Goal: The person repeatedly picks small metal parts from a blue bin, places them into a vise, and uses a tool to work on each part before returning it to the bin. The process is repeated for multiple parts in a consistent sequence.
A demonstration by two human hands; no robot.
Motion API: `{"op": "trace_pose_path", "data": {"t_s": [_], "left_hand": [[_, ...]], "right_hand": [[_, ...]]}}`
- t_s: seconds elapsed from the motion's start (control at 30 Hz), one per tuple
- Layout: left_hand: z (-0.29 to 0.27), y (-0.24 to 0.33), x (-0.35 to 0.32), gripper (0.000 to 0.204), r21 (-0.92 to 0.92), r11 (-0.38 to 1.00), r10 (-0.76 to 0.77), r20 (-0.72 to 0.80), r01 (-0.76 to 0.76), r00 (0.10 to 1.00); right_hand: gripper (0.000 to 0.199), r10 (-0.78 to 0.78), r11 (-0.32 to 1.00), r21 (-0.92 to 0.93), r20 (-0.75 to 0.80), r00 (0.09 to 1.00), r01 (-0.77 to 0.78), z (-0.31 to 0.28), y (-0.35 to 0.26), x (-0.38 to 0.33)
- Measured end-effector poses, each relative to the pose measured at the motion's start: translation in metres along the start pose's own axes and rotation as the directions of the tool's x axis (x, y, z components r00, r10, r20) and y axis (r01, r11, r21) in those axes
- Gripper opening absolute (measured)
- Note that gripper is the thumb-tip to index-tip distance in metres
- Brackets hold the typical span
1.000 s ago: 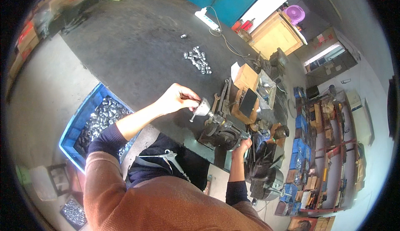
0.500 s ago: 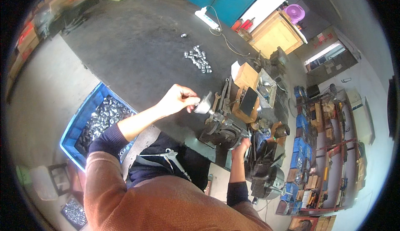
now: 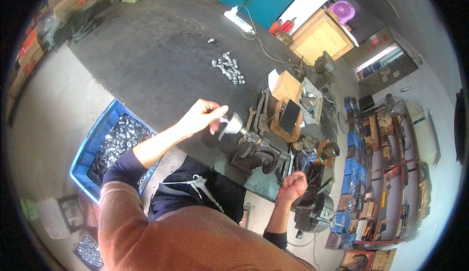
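My left hand (image 3: 201, 116) is pinched at the mouth of a silver cone-shaped cup (image 3: 233, 123). A small shiny metal part (image 3: 223, 120) shows at its fingertips, mostly hidden by them. Behind the cup runs the spindle of a dark bench-mounted fixture (image 3: 266, 154) at the table's edge. My right hand (image 3: 293, 186) is closed in a fist just beyond the fixture's near end, and what it grips, if anything, is hidden. Farther up the dark tabletop (image 3: 146, 41) lies a pile of small metal fittings (image 3: 228, 68), with a single fitting (image 3: 211, 41) apart from it.
A blue crate (image 3: 88, 161) full of metal fittings stands left of my left arm. An air blow gun (image 3: 200, 185) lies on dark cloth before me. Wrenches (image 3: 256, 114), an open wooden box with a phone (image 3: 290, 116) and a dark machine (image 3: 312, 210) crowd the right side.
My right hand has moved right and toward me, off the fixture's near end. My left hand has shifted slightly left, and the cup, blurred before, now shows clearly.
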State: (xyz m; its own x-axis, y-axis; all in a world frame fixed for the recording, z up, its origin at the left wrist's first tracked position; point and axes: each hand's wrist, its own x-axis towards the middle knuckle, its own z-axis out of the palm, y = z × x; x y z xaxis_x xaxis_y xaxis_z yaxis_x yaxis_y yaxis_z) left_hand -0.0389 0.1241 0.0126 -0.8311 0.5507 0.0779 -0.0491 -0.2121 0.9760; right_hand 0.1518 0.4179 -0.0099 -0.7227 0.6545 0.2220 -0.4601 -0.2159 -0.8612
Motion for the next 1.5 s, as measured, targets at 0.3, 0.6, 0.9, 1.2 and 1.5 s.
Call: {"op": "trace_pose_path", "data": {"t_s": [0.3, 0.6, 0.9, 1.2, 1.5], "left_hand": [[0.002, 0.007, 0.006, 0.025, -0.008, 1.0, 0.026, 0.013, -0.026, 1.0], [-0.104, -0.033, -0.12, 0.021, 0.439, 0.827, -0.163, -0.409, 0.351, 0.898], [-0.122, -0.02, -0.077, 0.017, 0.852, 0.482, 0.183, -0.327, 0.205, 0.927], [-0.145, -0.07, 0.179, 0.026, 0.929, 0.347, 0.146, -0.194, 0.133, 0.97], [-0.138, -0.091, 0.254, 0.02, 0.93, 0.288, 0.144, -0.277, 0.228, 0.95]], "right_hand": [[0.011, -0.118, 0.912, -0.408, -0.189, 0.975, 0.031, -0.041, 0.101, 0.095], [0.013, -0.222, 0.972, 0.072, -0.045, 0.974, 0.225, 0.024, -0.008, 0.028], [0.012, 0.197, 0.979, -0.018, -0.198, 0.96, -0.205, -0.035, 0.073, 0.011], [0.014, 0.137, 0.98, -0.107, -0.248, 0.959, -0.167, -0.021, 0.082, 0.037], [0.014, 0.153, 0.966, -0.144, -0.36, 0.92, -0.217, -0.017, 0.079, 0.025]]}}
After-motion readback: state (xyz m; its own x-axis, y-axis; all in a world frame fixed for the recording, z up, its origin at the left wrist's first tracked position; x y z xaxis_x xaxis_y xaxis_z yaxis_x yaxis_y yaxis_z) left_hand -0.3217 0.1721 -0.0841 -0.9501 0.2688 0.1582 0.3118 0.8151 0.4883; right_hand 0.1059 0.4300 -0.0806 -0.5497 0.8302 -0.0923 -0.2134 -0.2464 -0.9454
